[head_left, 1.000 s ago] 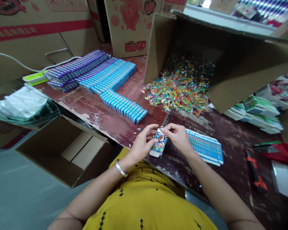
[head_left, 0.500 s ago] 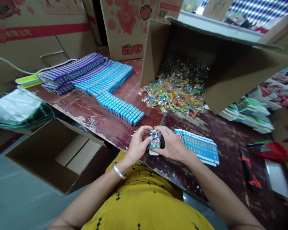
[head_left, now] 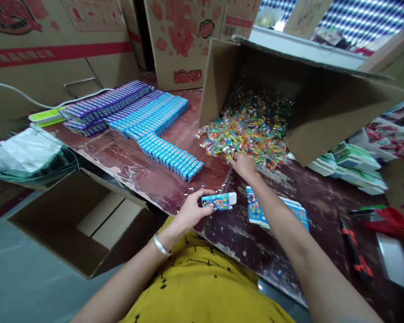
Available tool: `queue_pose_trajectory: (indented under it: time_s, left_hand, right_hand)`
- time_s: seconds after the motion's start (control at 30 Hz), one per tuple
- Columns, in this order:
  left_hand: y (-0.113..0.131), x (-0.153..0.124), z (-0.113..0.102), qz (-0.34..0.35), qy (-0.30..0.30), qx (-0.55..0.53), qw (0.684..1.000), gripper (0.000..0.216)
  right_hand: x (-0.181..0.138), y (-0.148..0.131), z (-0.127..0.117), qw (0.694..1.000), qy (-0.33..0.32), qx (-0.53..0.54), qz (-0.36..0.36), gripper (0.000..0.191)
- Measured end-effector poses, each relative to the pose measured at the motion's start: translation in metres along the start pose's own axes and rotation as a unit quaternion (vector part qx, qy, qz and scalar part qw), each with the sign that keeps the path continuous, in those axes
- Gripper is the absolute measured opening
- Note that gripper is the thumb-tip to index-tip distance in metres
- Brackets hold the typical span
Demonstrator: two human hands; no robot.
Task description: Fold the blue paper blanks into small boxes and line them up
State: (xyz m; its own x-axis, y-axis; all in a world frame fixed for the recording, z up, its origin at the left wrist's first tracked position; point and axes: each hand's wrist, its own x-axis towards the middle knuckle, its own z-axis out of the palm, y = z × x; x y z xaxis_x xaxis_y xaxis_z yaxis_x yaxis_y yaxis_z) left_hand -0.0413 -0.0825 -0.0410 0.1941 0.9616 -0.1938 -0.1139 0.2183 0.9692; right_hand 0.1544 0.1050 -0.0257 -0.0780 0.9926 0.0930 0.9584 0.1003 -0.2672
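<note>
Showing handheld blue box (head_left: 218, 202), multicoloured print, white flap (head_left: 233, 198) out

Before me: one red-brown table (head_left: 111, 150), surface scratched and worn. To my right: one red-and-black utility knife (head_left: 357, 255), lying flat; one red plastic bag (head_left: 388, 220) with green edging, crumpled; one pale flat panel (head_left: 395, 260); green-and-white packs (head_left: 360, 163), stacked; beyond them, one white tray (head_left: 366, 136) of red-wrapped goods. To my left: one open brown carton (head_left: 63, 229), below table height; white plastic sheeting (head_left: 23, 148) over dark green material (head_left: 59, 159); one yellow-green object (head_left: 47, 116); one white cable (head_left: 20, 93). At my far left: one large printed carton (head_left: 60, 36), red-banded.
</note>
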Motion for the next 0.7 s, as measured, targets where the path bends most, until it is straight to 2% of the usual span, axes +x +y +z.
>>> queue_pose_trajectory:
  time_s: [0.1, 0.17, 0.27, 0.37, 0.5, 0.6, 0.7]
  left_hand:
    - [-0.003, 0.0, -0.007, 0.025, 0.023, 0.064, 0.997, 0.026]
    - [-0.007, 0.002, -0.012, 0.042, 0.049, 0.073, 0.995, 0.023]
    - [-0.009, 0.006, -0.016, 0.064, 0.066, 0.068, 0.993, 0.031]
    - [-0.007, 0.007, -0.019, 0.08, 0.08, 0.105, 0.988, 0.041]
    - [0.002, 0.002, -0.024, 0.09, 0.092, 0.241, 0.962, 0.035]
    - [0.006, 0.001, -0.028, 0.087, 0.083, 0.31, 0.943, 0.037]
    - [0.009, 0.003, -0.031, 0.098, 0.05, 0.328, 0.938, 0.039]
  right_hand:
    - [0.003, 0.0, 0.013, 1.0, -0.006, 0.005, -0.008, 0.019]
    - [-0.001, 0.004, 0.017, 1.0, -0.01, 0.019, -0.021, 0.017]
    - [-0.008, 0.012, 0.018, 0.998, -0.009, 0.05, -0.043, 0.01]
    - [-0.017, 0.017, 0.012, 0.992, -0.029, 0.095, -0.074, 0.01]
    - [-0.039, 0.013, -0.017, 0.973, -0.081, 0.165, -0.139, 0.012]
    - [-0.059, 0.0, -0.054, 0.935, -0.172, 0.215, -0.224, 0.012]
    - [-0.071, -0.015, -0.087, 0.906, -0.253, 0.16, -0.301, 0.008]
